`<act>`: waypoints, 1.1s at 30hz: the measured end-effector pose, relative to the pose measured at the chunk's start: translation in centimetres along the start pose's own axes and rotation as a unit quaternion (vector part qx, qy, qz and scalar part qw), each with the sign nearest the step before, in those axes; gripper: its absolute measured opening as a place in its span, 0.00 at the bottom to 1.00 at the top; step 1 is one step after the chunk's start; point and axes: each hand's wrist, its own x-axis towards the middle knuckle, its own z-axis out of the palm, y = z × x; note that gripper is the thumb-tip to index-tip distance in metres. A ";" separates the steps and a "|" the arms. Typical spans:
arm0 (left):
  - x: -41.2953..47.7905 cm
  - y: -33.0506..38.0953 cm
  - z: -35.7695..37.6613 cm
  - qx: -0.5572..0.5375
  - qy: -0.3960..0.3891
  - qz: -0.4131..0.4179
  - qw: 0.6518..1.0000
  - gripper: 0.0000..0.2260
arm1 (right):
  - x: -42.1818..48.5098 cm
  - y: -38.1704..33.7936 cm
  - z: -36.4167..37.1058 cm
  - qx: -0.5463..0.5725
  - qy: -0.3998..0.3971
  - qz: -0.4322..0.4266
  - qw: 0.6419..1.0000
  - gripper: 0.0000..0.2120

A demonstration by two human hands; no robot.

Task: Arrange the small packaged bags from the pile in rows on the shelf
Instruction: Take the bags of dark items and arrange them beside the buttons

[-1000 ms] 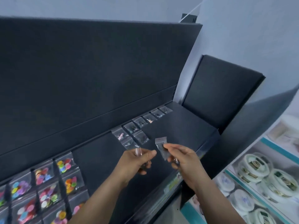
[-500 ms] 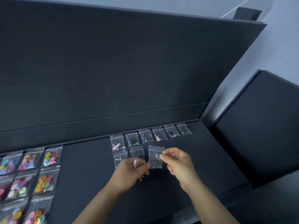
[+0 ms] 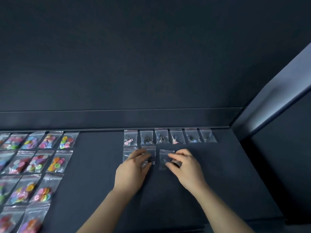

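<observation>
At the left of the shelf [image 3: 94, 174], bags of coloured buttons [image 3: 42, 158] were laid flat in tidy rows. Toward the middle, a far row of six small clear bags [image 3: 170, 136] was set against the back ledge, each just beside the next. Nearer than it, a second row was seen to be begun. A first bag [image 3: 127, 154] and a second bag [image 3: 149, 149] lay flat, partly covered by the left hand [image 3: 133, 170]. Its fingers were curled round what was judged to be a small bunch of bags [image 3: 146, 163] not yet placed. Just to the right, a third bag [image 3: 164, 159] was pinched at its right edge between the thumb and forefinger of the right hand [image 3: 186, 165]. Whether it was touching the shelf could not be told.

The step in hand was judged to be the setting down of this third bag. To be done well, the bag should be lined up under the third bag of the far row. Its top edge should be kept level with its two neighbours and the same narrow gap left. The plastic should be pressed flat before the fingers are let go, so that the slippery bag is not dragged askew.
</observation>
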 end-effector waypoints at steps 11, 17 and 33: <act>-0.1 -0.6 0.7 0.021 0.019 0.005 1.000 0.11 | 1.5 -0.3 -0.3 -0.059 -0.020 -0.018 0.998 0.16; -0.2 -0.4 0.5 0.015 0.014 -0.006 1.000 0.12 | 1.3 0.1 -0.4 0.056 0.011 -0.008 0.998 0.13; -0.6 0.4 -0.1 -0.103 0.068 -0.011 0.992 0.10 | -0.2 -0.9 -3.0 0.376 -0.016 0.154 0.913 0.12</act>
